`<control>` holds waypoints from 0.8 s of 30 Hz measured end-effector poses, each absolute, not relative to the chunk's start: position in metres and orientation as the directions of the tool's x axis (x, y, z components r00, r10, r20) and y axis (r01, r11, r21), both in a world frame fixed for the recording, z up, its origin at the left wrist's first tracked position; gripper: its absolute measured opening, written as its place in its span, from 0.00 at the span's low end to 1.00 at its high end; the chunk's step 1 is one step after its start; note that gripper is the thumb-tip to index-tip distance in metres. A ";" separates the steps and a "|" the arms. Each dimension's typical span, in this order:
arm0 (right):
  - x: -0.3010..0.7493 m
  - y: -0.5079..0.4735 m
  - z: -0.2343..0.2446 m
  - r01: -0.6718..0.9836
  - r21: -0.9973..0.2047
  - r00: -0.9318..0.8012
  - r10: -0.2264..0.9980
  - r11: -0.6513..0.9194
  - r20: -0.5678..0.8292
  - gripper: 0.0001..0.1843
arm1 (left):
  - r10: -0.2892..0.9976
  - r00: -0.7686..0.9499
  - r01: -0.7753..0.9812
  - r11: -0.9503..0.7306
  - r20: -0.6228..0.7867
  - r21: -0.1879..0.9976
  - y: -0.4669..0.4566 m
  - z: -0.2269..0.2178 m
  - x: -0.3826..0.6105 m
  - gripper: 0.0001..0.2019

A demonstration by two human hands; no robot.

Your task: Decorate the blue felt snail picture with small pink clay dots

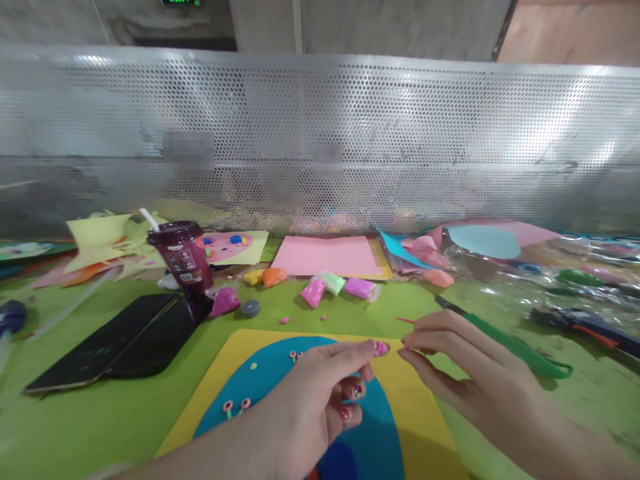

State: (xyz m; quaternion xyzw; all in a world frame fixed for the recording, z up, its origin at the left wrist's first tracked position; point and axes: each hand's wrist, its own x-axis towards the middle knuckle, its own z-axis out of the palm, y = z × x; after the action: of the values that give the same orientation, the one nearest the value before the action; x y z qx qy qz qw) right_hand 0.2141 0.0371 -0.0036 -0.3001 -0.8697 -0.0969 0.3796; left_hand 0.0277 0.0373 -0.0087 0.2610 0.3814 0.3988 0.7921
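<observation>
Pink clay bit [382,347] — both hands [320,400]

Cup [183,257] behind phone [120,343], both left of card sheet [240,360]; scissors [505,343] right.

A perforated metal screen [380,133] backs the green table [100,413], with a grey wall [390,27] behind.

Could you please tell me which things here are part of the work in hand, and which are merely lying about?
In hand:
left hand pinching a pink clay bit
right hand holding a thin stick
yellow sheet with blue shape

Lying about:
purple cup
phones
clay packets
green scissors
pink paper
</observation>
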 end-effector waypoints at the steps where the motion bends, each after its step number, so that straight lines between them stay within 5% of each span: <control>1: 0.214 0.035 -0.005 0.592 -0.061 -0.532 0.447 0.804 0.719 0.07 | 0.830 0.390 -0.433 0.547 -0.397 0.717 0.037 -0.009 0.028 0.13; 15: 0.209 0.026 -0.009 0.535 -0.053 -0.615 0.431 0.843 0.661 0.12 | 0.782 0.410 -0.444 0.620 -0.469 0.647 0.029 -0.009 0.034 0.17; 24: 0.207 0.029 -0.010 0.536 -0.110 -0.553 0.446 0.837 0.704 0.09 | 0.809 0.454 -0.401 0.559 -0.373 0.726 0.030 -0.017 0.032 0.17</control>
State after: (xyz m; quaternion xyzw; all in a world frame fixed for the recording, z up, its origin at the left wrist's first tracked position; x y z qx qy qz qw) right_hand 0.2071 0.0286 -0.0104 -0.2792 -0.8791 -0.0585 0.3818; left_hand 0.0324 0.0303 -0.0172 0.2813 0.3628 0.3759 0.8049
